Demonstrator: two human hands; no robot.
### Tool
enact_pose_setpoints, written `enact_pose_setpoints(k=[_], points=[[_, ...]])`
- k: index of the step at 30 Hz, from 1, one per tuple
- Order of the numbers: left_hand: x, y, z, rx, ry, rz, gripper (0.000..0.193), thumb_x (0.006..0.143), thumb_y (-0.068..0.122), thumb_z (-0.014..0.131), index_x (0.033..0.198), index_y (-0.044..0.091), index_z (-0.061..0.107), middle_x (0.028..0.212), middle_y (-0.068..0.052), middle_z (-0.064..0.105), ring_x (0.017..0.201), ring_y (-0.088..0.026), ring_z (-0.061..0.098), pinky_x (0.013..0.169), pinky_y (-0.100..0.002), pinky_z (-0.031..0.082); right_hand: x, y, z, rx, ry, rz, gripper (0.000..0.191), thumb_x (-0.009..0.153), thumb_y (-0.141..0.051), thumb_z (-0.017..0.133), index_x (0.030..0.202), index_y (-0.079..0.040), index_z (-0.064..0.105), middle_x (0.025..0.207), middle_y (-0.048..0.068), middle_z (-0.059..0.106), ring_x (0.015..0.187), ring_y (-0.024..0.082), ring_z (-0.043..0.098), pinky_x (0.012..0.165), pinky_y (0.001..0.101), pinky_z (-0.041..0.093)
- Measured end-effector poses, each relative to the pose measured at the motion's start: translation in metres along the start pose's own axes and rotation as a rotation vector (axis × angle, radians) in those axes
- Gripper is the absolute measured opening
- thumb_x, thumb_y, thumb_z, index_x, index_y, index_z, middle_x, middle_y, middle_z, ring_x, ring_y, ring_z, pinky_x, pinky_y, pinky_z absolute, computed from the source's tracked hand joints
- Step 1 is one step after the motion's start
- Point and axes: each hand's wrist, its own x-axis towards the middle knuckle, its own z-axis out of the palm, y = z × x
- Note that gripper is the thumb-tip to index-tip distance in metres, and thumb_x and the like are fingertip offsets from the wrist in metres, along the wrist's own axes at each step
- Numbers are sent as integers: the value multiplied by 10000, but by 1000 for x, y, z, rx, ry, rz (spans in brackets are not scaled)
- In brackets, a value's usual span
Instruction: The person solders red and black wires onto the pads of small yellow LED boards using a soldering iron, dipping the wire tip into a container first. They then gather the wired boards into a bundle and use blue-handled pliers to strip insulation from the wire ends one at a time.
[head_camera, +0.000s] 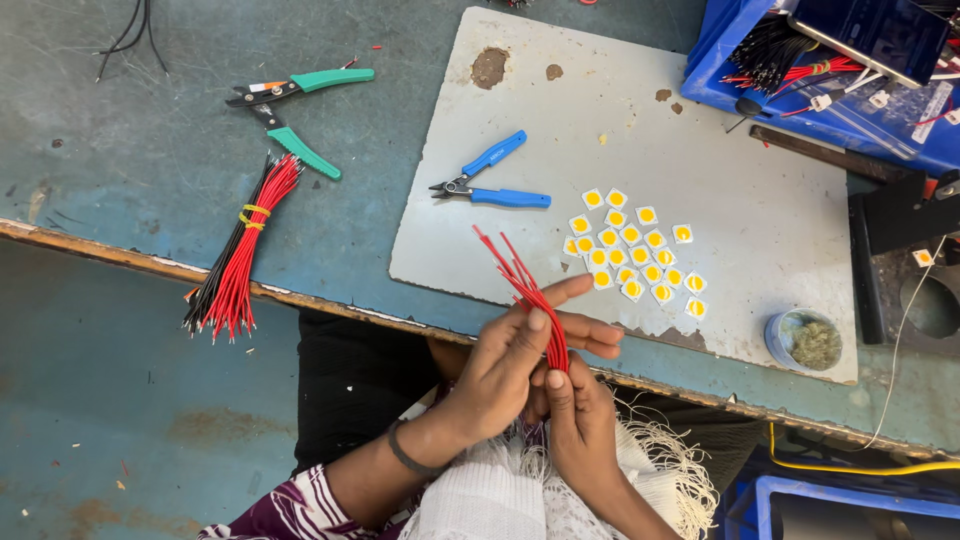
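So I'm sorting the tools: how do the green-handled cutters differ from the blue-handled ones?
The green-handled cutters lie on the bare bench, handles spread wide; the blue-handled cutters lie on the grey mat, handles closer together. Green's jaws point left, as do blue's. Neither is touched by a hand.

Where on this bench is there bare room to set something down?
The grey mat is bare between the blue cutters and the blue bin. The bench is bare left of the green cutters. It is crowded around the yellow squares and both hands, left hand, right hand.
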Motion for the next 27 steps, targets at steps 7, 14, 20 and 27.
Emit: enact_pose_setpoints(k=[7, 14, 20, 27], points=[[0, -30, 8, -21, 152, 56, 396, 1167, 333, 402, 1134, -13, 591, 965, -64, 641, 807, -77, 538, 811, -256, 528, 8, 12, -3, -562, 100, -183, 189, 1006, -168, 581, 1018, 14, 630, 709, 28, 666, 613, 118, 653, 572, 280, 505], [-20, -6, -31, 132, -100, -44, 384, 1187, 346, 441, 1076, 21, 615, 727, 45, 430, 675, -42, 373, 614, -238, 332, 12, -44, -37, -48, 176, -235, 251, 1047, -133, 630, 1234, 14, 712, 1118, 215, 768, 1010, 269, 756, 958, 414, 625], [-36, 2, -17, 397, -307, -171, 370, 1134, 333, 422, 1243, 30, 605, 908, -12, 656, 683, -109, 568, 639, -292, 469, 22, -87, -41, 46, -189, -166, 937, 858, -33, 747, 1580, -50, 151, 1434, 191, 573, 1323, 294, 594, 1080, 435, 481], [-41, 4, -16, 490, -277, -203, 385, 1095, 300, 429, 1321, 32, 587, 966, -48, 724, 666, -153, 627, 621, -315, 485, 19, -85, -37, -100, -236, -73, 729, 882, 19, 744, 1542, -6, 433, 1375, 215, 686, 1307, 284, 656, 1080, 411, 529]])
